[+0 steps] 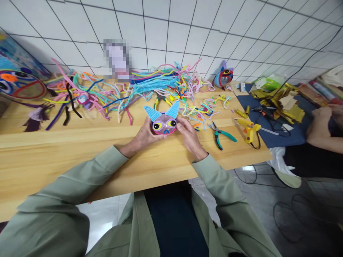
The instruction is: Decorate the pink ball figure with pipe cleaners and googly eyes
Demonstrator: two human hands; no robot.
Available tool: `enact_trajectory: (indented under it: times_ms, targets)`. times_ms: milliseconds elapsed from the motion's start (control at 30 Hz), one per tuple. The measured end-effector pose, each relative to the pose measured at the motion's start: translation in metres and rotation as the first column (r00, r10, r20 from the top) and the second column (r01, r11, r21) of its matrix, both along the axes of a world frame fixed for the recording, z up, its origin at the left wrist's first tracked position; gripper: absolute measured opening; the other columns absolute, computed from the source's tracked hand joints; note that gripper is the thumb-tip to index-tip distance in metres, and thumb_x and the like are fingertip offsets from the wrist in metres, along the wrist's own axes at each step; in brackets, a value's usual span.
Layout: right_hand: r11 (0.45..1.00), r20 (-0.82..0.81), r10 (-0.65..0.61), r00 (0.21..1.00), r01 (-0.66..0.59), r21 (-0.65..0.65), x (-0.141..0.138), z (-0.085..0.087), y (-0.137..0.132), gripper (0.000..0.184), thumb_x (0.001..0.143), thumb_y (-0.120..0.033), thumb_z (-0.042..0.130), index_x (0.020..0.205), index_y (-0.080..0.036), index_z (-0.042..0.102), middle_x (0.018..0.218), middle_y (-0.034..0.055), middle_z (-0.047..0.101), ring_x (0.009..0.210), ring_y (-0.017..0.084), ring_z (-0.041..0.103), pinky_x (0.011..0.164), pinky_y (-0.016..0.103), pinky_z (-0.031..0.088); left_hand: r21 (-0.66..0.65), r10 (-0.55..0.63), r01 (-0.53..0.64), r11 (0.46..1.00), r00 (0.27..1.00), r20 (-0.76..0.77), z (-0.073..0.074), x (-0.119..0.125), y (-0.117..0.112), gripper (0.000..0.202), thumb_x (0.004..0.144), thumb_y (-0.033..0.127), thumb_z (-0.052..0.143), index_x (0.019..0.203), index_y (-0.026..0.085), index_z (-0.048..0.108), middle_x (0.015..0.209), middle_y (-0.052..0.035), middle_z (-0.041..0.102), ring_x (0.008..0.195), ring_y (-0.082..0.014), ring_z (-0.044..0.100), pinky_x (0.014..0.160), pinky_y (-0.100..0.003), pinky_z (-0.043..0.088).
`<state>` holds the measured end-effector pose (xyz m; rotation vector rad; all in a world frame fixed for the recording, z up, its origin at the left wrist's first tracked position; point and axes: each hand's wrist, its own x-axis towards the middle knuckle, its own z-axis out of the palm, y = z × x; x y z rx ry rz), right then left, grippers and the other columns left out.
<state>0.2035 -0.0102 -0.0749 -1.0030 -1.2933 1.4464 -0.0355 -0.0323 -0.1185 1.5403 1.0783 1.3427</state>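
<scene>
Between my hands, over the wooden table, is a small craft animal face point(164, 125) with a clear pinkish front. It has two pointed light-blue pipe-cleaner ears, yellow-ringed googly eyes and a small blue mouth over a pink rim. My left hand point(142, 139) is wrapped around its left side, the thumb along the lower edge. At the right edge, the bent fingers of my right hand point(189, 137) grip it. Just behind the ears lie yellow-and-black handles point(167, 101) of a tool, partly hidden. Green-handled pliers point(221, 135) rest to the right of my right hand.
Heaps of coloured pipe cleaners point(155, 82) line the wall. A yellow glue gun point(249, 129) lies at right near gold wrapping point(284, 103). Another craft figure point(223, 76) stands at the back. Another person's arm point(324, 125) rests at far right. A decorated mask-like piece point(21, 84) sits left.
</scene>
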Motion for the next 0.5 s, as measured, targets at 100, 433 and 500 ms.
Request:
enact_trajectory:
  times_ms: [100, 433, 500]
  targets:
    - [1.000, 0.008, 0.006, 1.000, -0.006, 0.007, -0.001, 0.002, -0.001, 0.073, 0.076, -0.085, 0.091, 0.128, -0.034, 0.079, 0.152, 0.0049, 0.079, 0.152, 0.033, 0.068, 0.136, 0.054, 0.049, -0.013, 0.008, -0.008, 1.000, 1.000, -0.003, 0.002, 0.001, 0.000, 0.108, 0.062, 0.060, 0.113, 0.145, 0.023, 0.055, 0.150, -0.0172, 0.067, 0.140, -0.0402, 0.070, 0.121, -0.059, 0.059]
    - [0.995, 0.064, -0.061, 0.996, 0.055, 0.087, 0.018, 0.016, -0.011, 0.073, 0.082, -0.083, 0.089, 0.134, -0.033, 0.076, 0.155, 0.0077, 0.078, 0.150, 0.033, 0.068, 0.135, 0.056, 0.050, -0.026, 0.008, -0.007, 1.000, 1.000, 0.012, 0.008, 0.003, -0.001, 0.103, 0.067, 0.058, 0.111, 0.146, 0.027, 0.052, 0.152, -0.0152, 0.070, 0.140, -0.0386, 0.073, 0.123, -0.059, 0.062]
    - [0.974, 0.151, -0.149, 0.977, 0.119, 0.192, 0.043, 0.024, -0.020, 0.068, 0.090, -0.079, 0.084, 0.138, -0.033, 0.075, 0.154, 0.0082, 0.078, 0.146, 0.033, 0.070, 0.131, 0.057, 0.054, -0.046, 0.008, -0.007, 0.999, 1.000, 0.013, 0.011, 0.003, -0.003, 0.102, 0.068, 0.058, 0.111, 0.146, 0.028, 0.053, 0.153, -0.0147, 0.070, 0.142, -0.0382, 0.073, 0.122, -0.058, 0.064]
